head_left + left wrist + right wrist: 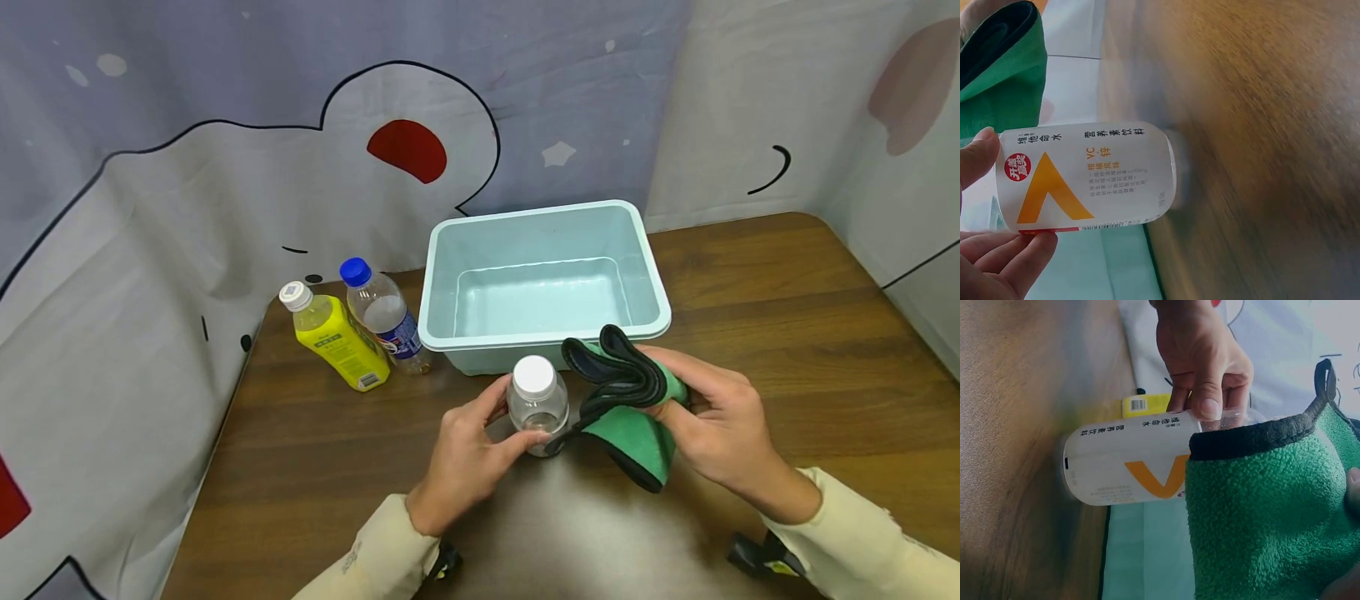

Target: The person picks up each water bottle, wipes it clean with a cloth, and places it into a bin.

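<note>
My left hand (467, 454) grips a clear plastic drink bottle (538, 403) with a white cap, thumb on one side and fingers on the other. The bottle is upright, in front of the basin; a white label (1085, 178) with an orange V-shaped mark wraps its body. Whether its base touches the table cannot be told. To the right of it, my right hand (723, 429) holds a folded green towel (637, 442) with black edging, pinched between thumb and fingers. The towel's near edge hangs close beside the bottle, and its fleecy side (1266, 512) shows in the right wrist view.
Behind the bottle stands a pale blue plastic basin (543, 343). To the left are a yellow bottle (341, 346) with a white cap and a Pepsi bottle (386, 315) with a blue cap. The brown wooden table (810, 333) meets a printed curtain (225, 192) at the back and left.
</note>
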A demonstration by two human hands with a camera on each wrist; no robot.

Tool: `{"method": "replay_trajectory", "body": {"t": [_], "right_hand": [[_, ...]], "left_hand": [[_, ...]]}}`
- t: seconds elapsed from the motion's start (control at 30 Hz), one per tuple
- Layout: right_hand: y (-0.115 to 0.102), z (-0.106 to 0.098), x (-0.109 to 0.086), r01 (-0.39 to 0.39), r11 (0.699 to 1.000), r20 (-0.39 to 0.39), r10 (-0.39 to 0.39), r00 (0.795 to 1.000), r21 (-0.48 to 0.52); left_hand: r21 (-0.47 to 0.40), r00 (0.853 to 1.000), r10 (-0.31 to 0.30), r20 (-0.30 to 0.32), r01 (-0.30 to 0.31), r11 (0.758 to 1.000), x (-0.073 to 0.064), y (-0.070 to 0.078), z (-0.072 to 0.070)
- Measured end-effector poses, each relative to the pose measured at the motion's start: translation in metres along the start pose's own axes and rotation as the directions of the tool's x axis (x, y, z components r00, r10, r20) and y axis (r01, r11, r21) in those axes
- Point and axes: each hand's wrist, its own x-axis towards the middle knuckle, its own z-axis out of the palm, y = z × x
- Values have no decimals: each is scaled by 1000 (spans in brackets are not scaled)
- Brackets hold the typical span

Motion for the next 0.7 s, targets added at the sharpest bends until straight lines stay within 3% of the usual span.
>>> {"method": "replay_trajectory", "body": {"t": [0.4,0.7], "right_hand": [[2,4,3,15,1000,-6,-15,1000,-3],[6,9,3,26,986,30,-21,999,-167]], "left_hand": [[10,998,59,-2,-59,998,8,5,14],[74,997,65,29,-67,995,9,7,18]]}}
